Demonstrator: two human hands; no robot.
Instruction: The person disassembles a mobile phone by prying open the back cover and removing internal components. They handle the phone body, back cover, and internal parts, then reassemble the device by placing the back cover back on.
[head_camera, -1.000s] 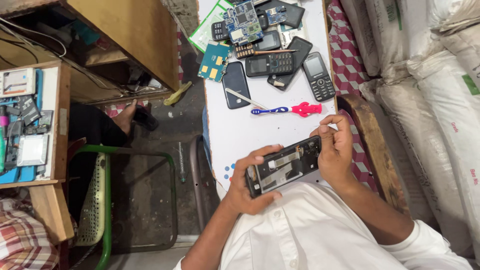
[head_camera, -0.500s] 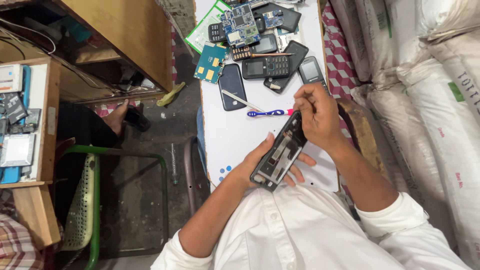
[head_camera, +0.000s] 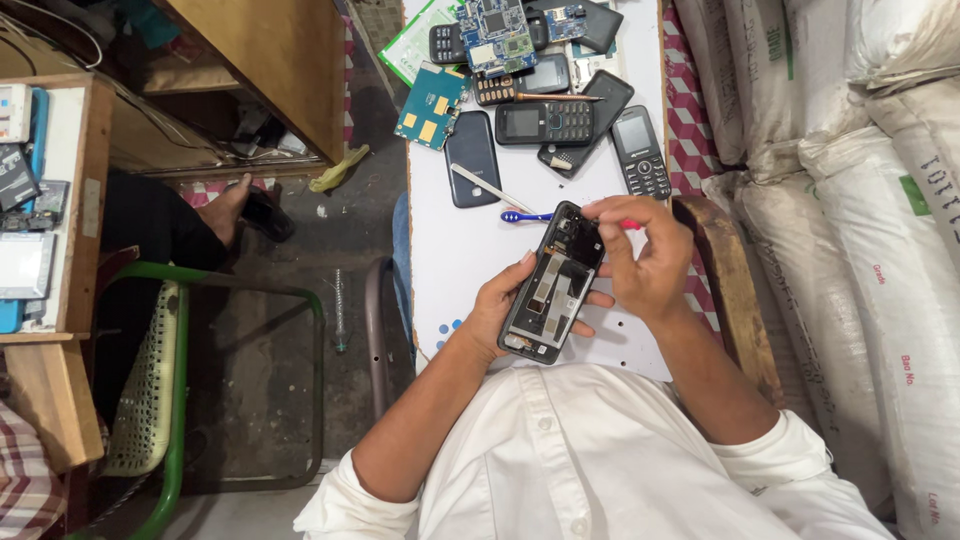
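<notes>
The left hand (head_camera: 500, 310) cradles an opened phone (head_camera: 553, 285) from beneath, fingers curled up around its long edges, so the phone lies tilted just above the near part of the white bench (head_camera: 460, 260). Its back cover is off and the inner frame and metal shields show. The right hand (head_camera: 645, 260) is bent over the phone's top end, fingertips pinched together against the upper corner; whether a small tool or part sits between them cannot be told.

The phone looks light and stiff, but with its inside bare it is likely fragile: the sound hold is along the side rails, as the left hand has it, away from the exposed parts.

Just beyond the hands a brush with a blue handle (head_camera: 525, 215) lies across the bench, and a bit of red (head_camera: 630, 224) shows past the right fingers. Farther up lie a dark back cover (head_camera: 470, 158) with a pale stick on it, two keypad phones (head_camera: 545, 123), and bare circuit boards (head_camera: 495, 35). White woven sacks (head_camera: 850, 200) are stacked to the right, and a green-framed chair (head_camera: 150, 390) stands to the left.
</notes>
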